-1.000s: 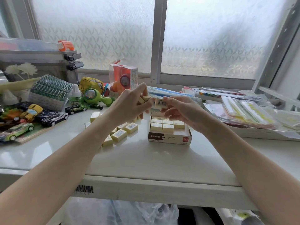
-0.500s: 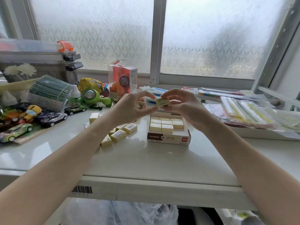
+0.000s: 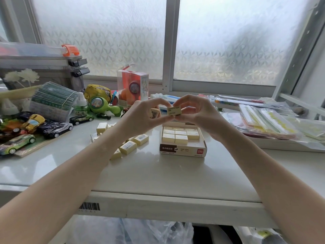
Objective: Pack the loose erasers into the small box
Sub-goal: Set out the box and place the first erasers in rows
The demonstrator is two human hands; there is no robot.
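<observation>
Erasers fill most of the small box (image 3: 182, 148), which lies open on the white table (image 3: 158, 173) near its middle, toward the window side. The packed erasers (image 3: 181, 135) sit in neat rows against the box's far wall, and the near strip of the box floor is bare. Above the box's far edge, both hands meet in the air. The right hand (image 3: 198, 115) has its grip closed on a cream eraser (image 3: 174, 110), pinched between thumb and fingertips, printed face turned toward the camera. The left hand (image 3: 142, 115) touches that same eraser with its forefinger and thumb tip, while its grip holds a second eraser (image 3: 154, 112), barcode side showing, tucked against its fingers.

Loose erasers (image 3: 130, 147) lie scattered on the table just left of the box, partly hidden under the left forearm; one more (image 3: 102, 127) sits farther toward the left, near the toy cars (image 3: 56, 128). Those cars crowd the table's left edge, some on a wooden board. Behind them stand a bundle of green-edged cards (image 3: 52, 103), a green toy (image 3: 102, 106) and a clear packet with an orange toy (image 3: 132, 87) by the window. Stationery in plastic sleeves (image 3: 263, 118) is piled along the table's right side.
</observation>
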